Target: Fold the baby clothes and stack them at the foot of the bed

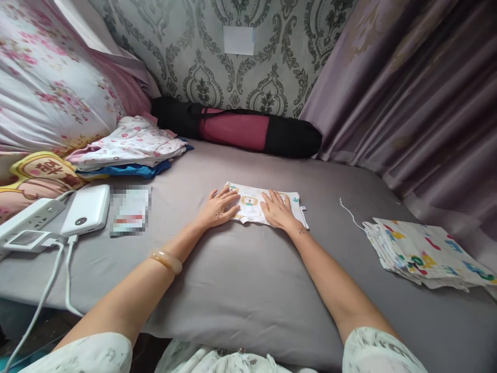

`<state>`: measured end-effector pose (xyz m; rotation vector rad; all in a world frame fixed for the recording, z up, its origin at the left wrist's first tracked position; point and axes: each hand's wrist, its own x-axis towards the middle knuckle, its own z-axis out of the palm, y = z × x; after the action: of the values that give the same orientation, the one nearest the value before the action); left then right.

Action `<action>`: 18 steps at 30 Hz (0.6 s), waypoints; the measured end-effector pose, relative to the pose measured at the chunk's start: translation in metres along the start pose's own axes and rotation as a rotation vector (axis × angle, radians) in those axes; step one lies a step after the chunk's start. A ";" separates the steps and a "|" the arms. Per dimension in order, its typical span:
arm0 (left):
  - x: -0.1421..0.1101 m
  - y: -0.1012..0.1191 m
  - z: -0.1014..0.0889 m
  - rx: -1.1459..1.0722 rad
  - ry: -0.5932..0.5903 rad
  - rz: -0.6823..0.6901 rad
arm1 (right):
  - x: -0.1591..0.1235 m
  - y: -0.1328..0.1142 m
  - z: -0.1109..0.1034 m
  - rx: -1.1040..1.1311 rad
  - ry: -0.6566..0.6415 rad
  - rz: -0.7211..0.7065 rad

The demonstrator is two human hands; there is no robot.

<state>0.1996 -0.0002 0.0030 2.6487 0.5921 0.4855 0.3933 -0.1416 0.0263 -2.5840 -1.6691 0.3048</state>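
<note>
A small white cloth garment (249, 202) with yellow and green printed figures lies folded flat on the grey bed sheet (233, 269). My left hand (220, 207) rests palm down on its left end, fingers spread. Across from it, my right hand (277, 208) presses flat on the right part with fingers stretched out. A white tag sticks out at the garment's right edge. Neither hand grips the cloth; both lie on top of it. What is under my palms is hidden.
Folded cloth with colourful prints (427, 251) lies at the right. On the left are a white power bank (86, 210), a power strip (29, 220) with cables, a blurred packet (131, 210) and stacked clothes (132, 142). A black and red bag (236, 129) lies along the wall.
</note>
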 end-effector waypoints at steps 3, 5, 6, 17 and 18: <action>0.000 -0.001 0.001 0.008 0.003 0.001 | 0.000 -0.001 -0.001 0.029 -0.001 0.005; 0.000 -0.001 0.001 0.018 0.001 0.000 | 0.000 0.001 -0.005 0.059 -0.011 -0.005; 0.000 -0.001 0.001 0.026 -0.002 -0.001 | -0.001 0.003 -0.007 0.077 -0.026 -0.020; 0.000 -0.003 0.003 0.074 -0.004 0.001 | -0.014 0.039 -0.007 0.074 0.007 0.024; 0.000 -0.003 0.003 0.076 -0.005 0.001 | -0.014 0.040 -0.005 0.072 0.012 0.026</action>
<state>0.1995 0.0016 -0.0013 2.7214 0.6201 0.4653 0.4242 -0.1706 0.0271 -2.5521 -1.5920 0.3426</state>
